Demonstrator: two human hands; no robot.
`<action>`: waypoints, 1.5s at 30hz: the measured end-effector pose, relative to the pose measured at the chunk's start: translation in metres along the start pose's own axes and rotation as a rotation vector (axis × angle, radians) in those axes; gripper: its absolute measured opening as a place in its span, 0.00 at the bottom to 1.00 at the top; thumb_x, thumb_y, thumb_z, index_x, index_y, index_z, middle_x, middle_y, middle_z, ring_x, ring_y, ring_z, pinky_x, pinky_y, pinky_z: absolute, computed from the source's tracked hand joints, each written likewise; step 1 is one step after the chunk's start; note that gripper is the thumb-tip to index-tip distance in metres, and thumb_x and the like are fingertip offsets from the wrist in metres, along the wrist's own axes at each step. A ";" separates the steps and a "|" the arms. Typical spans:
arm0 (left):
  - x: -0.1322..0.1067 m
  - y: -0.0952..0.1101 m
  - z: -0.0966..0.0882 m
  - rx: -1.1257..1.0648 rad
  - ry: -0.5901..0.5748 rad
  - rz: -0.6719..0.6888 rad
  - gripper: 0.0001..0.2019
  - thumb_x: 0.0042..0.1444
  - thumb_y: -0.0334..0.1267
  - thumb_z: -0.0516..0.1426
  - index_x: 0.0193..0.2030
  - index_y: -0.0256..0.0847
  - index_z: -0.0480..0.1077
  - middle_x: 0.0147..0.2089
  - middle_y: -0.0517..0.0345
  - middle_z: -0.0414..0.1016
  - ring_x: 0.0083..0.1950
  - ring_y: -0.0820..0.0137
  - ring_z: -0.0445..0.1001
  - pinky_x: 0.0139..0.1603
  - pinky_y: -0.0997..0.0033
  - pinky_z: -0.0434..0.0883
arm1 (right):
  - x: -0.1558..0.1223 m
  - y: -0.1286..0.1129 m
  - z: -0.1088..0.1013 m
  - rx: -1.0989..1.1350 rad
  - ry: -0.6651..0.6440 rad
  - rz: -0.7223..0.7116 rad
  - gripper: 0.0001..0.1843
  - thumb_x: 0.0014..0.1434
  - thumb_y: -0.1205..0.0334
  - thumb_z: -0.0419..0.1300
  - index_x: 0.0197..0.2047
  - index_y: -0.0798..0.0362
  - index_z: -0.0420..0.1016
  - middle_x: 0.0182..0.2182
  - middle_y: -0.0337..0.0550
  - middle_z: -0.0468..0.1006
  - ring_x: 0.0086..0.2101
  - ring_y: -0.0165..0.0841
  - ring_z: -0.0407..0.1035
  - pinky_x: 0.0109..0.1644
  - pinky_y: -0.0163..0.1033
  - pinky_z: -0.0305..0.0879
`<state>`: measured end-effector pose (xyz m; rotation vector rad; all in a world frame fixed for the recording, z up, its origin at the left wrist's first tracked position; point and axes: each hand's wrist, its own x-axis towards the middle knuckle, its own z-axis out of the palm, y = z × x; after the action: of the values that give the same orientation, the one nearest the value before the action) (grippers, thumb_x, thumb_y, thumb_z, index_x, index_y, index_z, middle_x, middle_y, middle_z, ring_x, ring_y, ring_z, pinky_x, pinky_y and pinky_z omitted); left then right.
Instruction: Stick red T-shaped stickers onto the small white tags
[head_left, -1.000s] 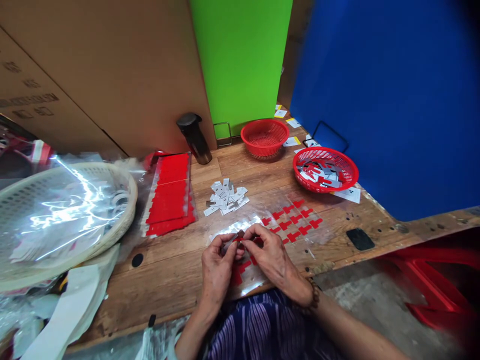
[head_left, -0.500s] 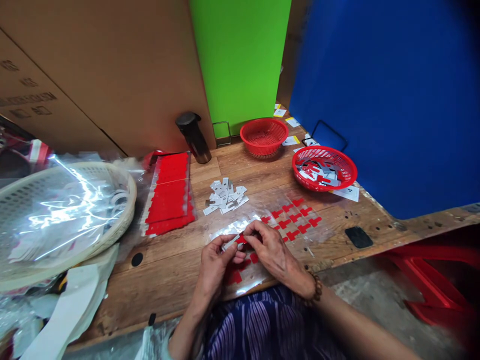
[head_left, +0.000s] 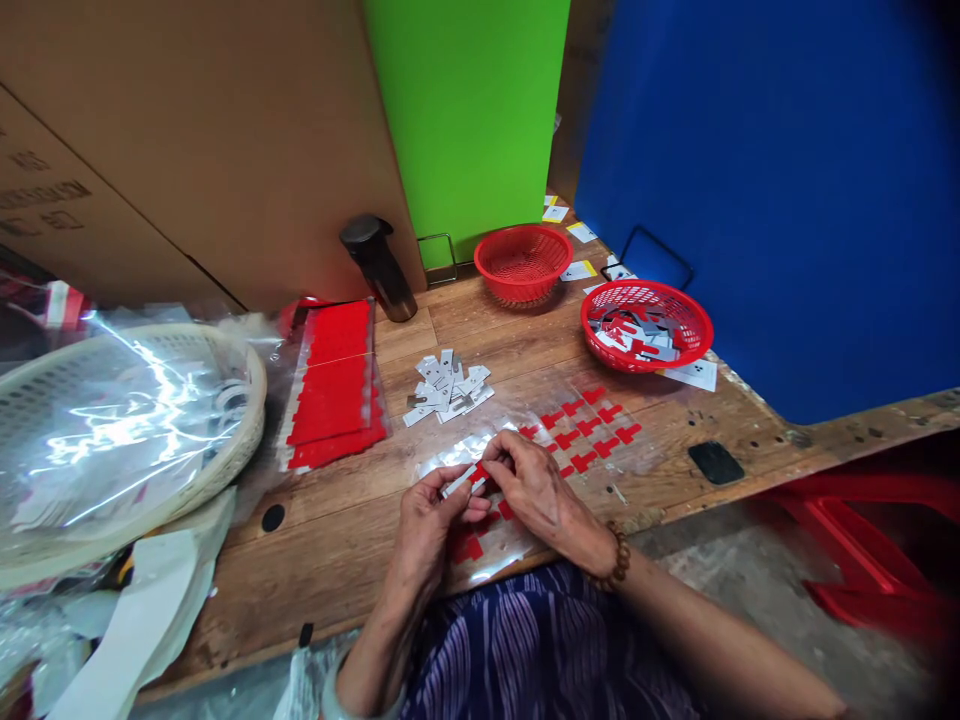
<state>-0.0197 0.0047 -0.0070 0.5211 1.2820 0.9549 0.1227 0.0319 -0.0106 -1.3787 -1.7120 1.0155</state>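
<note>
My left hand (head_left: 431, 512) and my right hand (head_left: 534, 490) meet over a clear film sheet (head_left: 480, 530) at the front of the wooden table (head_left: 352, 540). Both pinch a small grey metal piece (head_left: 461, 481) with a red sticker on its right end. Red T-shaped stickers (head_left: 589, 432) lie in rows on the film to the right of my hands. A pile of grey metal pieces (head_left: 448, 386) sits just beyond them.
A red basket (head_left: 646, 322) holding finished pieces stands at the right, an empty red basket (head_left: 523, 261) behind it. Red sticker sheets (head_left: 335, 382), a black bottle (head_left: 373, 264), a cream basket under plastic (head_left: 112, 430), cardboard boxes (head_left: 210, 140) and a black pad (head_left: 715, 462) surround the work spot.
The hands stay together on the small piece; the fingers have shifted slightly along it. The camera has drifted a little, so everything sits slightly higher and to the left.
</note>
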 end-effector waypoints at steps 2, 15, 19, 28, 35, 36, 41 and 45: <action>0.000 0.000 0.001 -0.012 0.003 0.004 0.20 0.44 0.34 0.64 0.43 0.31 0.66 0.24 0.51 0.78 0.23 0.73 0.76 0.28 0.79 0.72 | 0.000 0.002 0.001 0.008 0.003 -0.001 0.06 0.55 0.73 0.53 0.29 0.53 0.63 0.25 0.36 0.67 0.28 0.28 0.62 0.33 0.33 0.55; 0.002 -0.003 0.002 -0.038 0.025 0.002 0.19 0.42 0.33 0.65 0.41 0.31 0.66 0.24 0.52 0.78 0.25 0.72 0.77 0.29 0.79 0.74 | 0.004 0.009 0.004 0.020 -0.006 0.001 0.06 0.55 0.72 0.52 0.29 0.53 0.62 0.27 0.37 0.67 0.29 0.29 0.62 0.34 0.34 0.57; 0.003 -0.003 0.001 -0.025 0.026 0.005 0.18 0.43 0.33 0.64 0.41 0.31 0.67 0.25 0.52 0.78 0.25 0.72 0.77 0.29 0.79 0.74 | 0.004 0.009 0.005 0.048 -0.015 0.017 0.06 0.55 0.73 0.52 0.29 0.53 0.63 0.25 0.35 0.67 0.27 0.28 0.62 0.32 0.33 0.56; 0.001 -0.003 0.000 0.006 0.017 -0.002 0.18 0.43 0.34 0.65 0.40 0.32 0.67 0.24 0.52 0.78 0.24 0.71 0.77 0.27 0.79 0.73 | 0.004 0.015 0.009 0.084 -0.021 0.028 0.06 0.55 0.72 0.51 0.29 0.53 0.63 0.24 0.35 0.67 0.27 0.28 0.63 0.32 0.33 0.57; 0.001 -0.002 -0.001 0.043 0.004 -0.028 0.19 0.44 0.36 0.64 0.42 0.33 0.66 0.21 0.53 0.77 0.23 0.69 0.77 0.26 0.80 0.72 | 0.004 0.016 0.010 0.131 -0.041 0.102 0.04 0.54 0.70 0.52 0.29 0.53 0.65 0.23 0.34 0.68 0.26 0.28 0.63 0.30 0.33 0.57; 0.001 -0.002 -0.001 0.042 0.005 -0.032 0.19 0.44 0.36 0.64 0.42 0.33 0.66 0.21 0.53 0.77 0.23 0.69 0.77 0.26 0.80 0.72 | 0.004 0.016 0.010 0.137 -0.038 0.108 0.04 0.54 0.69 0.52 0.29 0.53 0.65 0.23 0.34 0.68 0.26 0.27 0.63 0.30 0.33 0.57; 0.001 -0.003 -0.001 0.023 0.024 -0.041 0.18 0.44 0.34 0.64 0.41 0.33 0.67 0.23 0.53 0.78 0.23 0.70 0.77 0.26 0.80 0.73 | 0.005 0.014 0.011 0.190 -0.027 0.134 0.02 0.54 0.69 0.53 0.32 0.53 0.64 0.24 0.34 0.68 0.26 0.28 0.64 0.30 0.33 0.59; 0.001 -0.003 0.000 0.005 0.030 -0.067 0.17 0.45 0.31 0.63 0.43 0.32 0.68 0.24 0.51 0.78 0.23 0.71 0.77 0.26 0.80 0.73 | 0.006 0.018 0.008 0.278 -0.015 0.189 0.14 0.54 0.67 0.54 0.45 0.53 0.60 0.22 0.31 0.66 0.24 0.28 0.64 0.28 0.32 0.60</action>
<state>-0.0183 0.0040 -0.0103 0.4665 1.3211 0.9062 0.1221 0.0393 -0.0299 -1.3686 -1.4064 1.3169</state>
